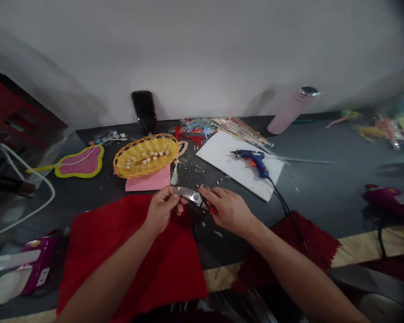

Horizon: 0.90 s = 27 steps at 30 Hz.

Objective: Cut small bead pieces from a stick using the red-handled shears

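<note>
My right hand (pixel 229 211) is closed round the handles of a pair of scissors (pixel 190 194), whose metal blades point left. My left hand (pixel 162 207) is pinched at the blade tips; what its fingers hold is too small to make out. Small pale bits lie scattered on the dark table just beyond the scissors. Behind my left hand stands a yellow woven basket (pixel 144 168) with small whitish pieces in it, partly over a pink sheet (pixel 150 181). A pale tassel (pixel 174 175) with a beaded loop hangs by the basket's right end. Red cloth (pixel 134 251) lies under my left forearm.
A blue glue gun (pixel 252 160) lies on a white board (pixel 218 150), its black cord running toward me. A pink bottle (pixel 291 111) and a phone (pixel 145 112) stand by the wall. A yellow-rimmed pink tray (pixel 81 162), purple device (pixel 43 260) and purple tool (pixel 388 199) lie at the sides.
</note>
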Available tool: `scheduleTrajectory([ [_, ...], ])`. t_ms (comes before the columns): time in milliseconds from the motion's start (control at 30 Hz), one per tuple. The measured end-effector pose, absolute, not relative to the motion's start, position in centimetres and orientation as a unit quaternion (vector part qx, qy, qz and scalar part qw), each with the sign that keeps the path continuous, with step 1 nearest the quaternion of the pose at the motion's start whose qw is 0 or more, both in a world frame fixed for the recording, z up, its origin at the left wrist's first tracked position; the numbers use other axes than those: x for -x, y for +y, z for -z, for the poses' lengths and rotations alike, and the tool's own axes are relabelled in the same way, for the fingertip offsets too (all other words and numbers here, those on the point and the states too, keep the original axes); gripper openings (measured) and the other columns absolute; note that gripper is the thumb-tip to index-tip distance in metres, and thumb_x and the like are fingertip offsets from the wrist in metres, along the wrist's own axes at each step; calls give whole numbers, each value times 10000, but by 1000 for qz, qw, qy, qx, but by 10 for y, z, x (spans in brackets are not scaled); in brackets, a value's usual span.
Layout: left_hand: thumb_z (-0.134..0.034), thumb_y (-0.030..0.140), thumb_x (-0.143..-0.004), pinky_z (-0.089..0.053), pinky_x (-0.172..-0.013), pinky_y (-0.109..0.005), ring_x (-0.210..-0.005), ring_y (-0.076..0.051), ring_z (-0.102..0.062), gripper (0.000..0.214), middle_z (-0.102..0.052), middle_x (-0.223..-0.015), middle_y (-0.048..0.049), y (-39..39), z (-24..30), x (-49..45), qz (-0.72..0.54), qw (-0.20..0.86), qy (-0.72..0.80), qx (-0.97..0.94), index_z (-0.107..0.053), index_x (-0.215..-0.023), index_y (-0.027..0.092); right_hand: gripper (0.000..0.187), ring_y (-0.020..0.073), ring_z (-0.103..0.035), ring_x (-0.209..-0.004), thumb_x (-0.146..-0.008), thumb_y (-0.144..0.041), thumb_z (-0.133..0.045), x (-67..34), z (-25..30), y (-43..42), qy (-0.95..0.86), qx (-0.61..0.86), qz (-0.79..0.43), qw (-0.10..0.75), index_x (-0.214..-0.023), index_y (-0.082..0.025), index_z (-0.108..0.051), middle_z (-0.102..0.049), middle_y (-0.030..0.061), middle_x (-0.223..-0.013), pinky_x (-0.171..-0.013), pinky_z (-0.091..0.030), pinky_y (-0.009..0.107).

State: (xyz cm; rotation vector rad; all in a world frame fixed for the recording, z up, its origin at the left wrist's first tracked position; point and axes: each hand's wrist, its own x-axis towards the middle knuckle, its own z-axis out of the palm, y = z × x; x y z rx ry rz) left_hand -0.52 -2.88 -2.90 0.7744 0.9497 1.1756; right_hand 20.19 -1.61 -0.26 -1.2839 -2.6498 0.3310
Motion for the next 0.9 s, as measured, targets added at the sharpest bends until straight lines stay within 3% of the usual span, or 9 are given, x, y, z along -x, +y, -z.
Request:
scheduleTrajectory([
  [367, -740, 311, -633, -358, -319, -158, -313, -66, -477, 287, -654, -538, -23, -23, 19, 13, -471, 729, 374, -328, -513, -659, 138, 604, 237, -480, -994, -723, -104, -444, -204, 4, -11, -906, 391, -124, 102, -1313, -184, -347, -544, 104, -1079, -850, -398, 383],
  [533, -734, 339, -646, -338, -290, -143, -283, -65, -474, 286, -654, -532, -37, -24, 21, 19, -432, 765, 334, -342, -535, -655, 134, 563, 231, -469, -1018, -747, -111, -431, -206, 4, -9, -914, 362, -148, 110, -1302, -180, -361, -532, 111, -1122, -857, -401, 388],
  [900, -679, 302, -714, -341, -321, -149, -320, -52, -464, 206, -636, -555, -13, -21, 33, 17, -462, 734, 380, -323, -554, -732, 139, 549, 208, -527, -898, -749, -122, -437, -201, 6, -14, -892, 418, -139, 104, -1291, -190, -381, -572, 84, -976, -809, -417, 334],
])
